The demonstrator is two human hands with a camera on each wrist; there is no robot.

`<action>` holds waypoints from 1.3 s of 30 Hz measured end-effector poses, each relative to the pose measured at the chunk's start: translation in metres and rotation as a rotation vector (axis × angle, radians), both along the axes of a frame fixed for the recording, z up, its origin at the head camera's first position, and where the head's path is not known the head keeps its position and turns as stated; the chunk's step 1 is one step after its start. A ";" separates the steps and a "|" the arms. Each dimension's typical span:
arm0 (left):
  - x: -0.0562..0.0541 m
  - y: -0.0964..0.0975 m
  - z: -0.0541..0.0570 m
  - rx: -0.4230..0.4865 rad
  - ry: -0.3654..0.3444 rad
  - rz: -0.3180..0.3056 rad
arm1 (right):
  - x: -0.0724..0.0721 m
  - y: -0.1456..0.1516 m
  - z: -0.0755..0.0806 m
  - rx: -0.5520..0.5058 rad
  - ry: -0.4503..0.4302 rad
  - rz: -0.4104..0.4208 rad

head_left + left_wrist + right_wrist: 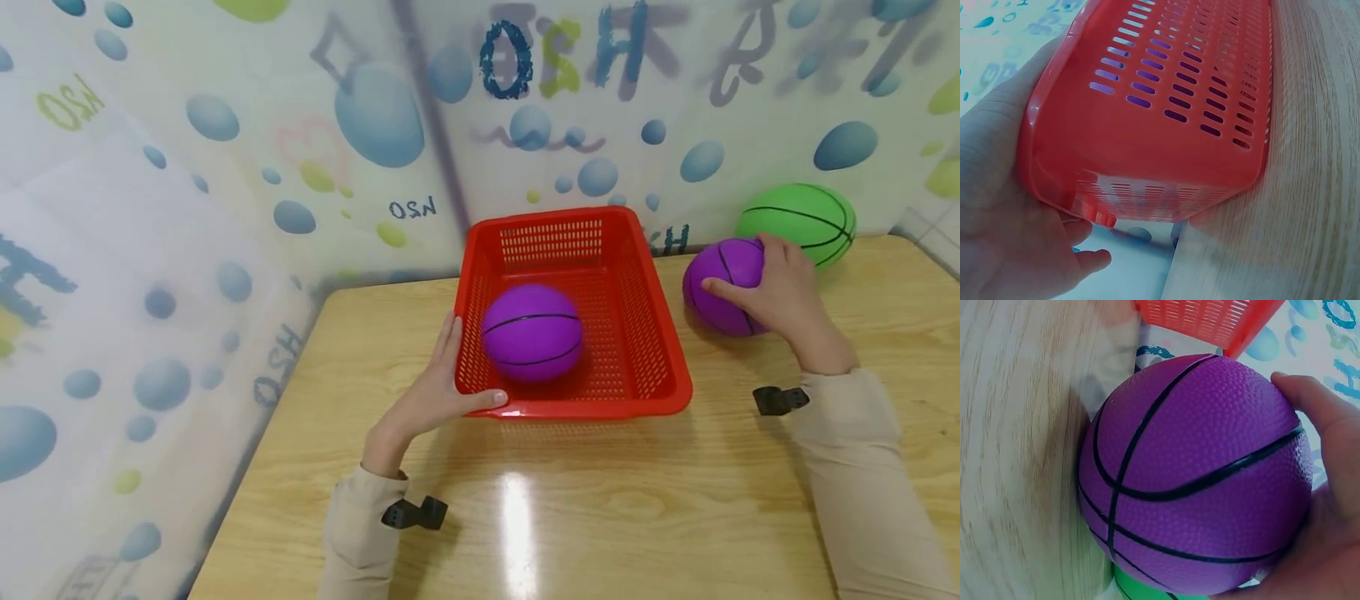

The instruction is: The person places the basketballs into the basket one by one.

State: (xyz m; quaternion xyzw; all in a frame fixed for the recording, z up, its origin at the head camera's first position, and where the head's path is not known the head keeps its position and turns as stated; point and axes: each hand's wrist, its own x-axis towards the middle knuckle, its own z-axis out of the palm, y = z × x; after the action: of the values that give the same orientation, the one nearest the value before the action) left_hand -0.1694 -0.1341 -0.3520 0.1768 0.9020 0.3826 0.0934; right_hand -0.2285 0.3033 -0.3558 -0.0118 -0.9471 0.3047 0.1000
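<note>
A red plastic basket (pixel 660 333) with slotted walls stands on the wooden table, holding one purple ball (pixel 532 333) with black lines near its left side. My left hand (pixel 431 392) holds the basket's near left corner, thumb along the front rim and fingers against the left side. To the right of the basket, my right hand (pixel 787 292) grips a second purple ball (pixel 720 275), thumb on its near face and fingers over its far side. In the right wrist view this ball (pixel 1197 462) appears close to the table; whether it touches is unclear. Its underside is hidden.
A green ball (pixel 802 217) with black lines lies behind my right hand, at the table's back edge. The wooden table (pixel 600 508) ends at a wall (pixel 300 150) patterned with bubbles and letters, which runs along the back and left.
</note>
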 end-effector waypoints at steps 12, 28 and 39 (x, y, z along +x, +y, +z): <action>-0.001 0.000 0.000 0.001 0.018 -0.001 | 0.006 0.017 0.001 -0.003 -0.094 0.045; -0.001 -0.001 0.001 0.018 0.011 0.001 | 0.013 0.015 0.004 0.040 -0.030 0.017; 0.000 0.001 0.001 0.017 -0.009 0.011 | 0.020 0.007 0.021 -0.032 0.121 -0.019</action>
State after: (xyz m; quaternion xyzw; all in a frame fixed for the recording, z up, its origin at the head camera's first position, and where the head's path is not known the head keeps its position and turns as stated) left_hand -0.1695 -0.1331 -0.3508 0.1710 0.8991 0.3918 0.0939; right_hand -0.2081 0.3107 -0.3350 -0.0038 -0.9341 0.3192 0.1597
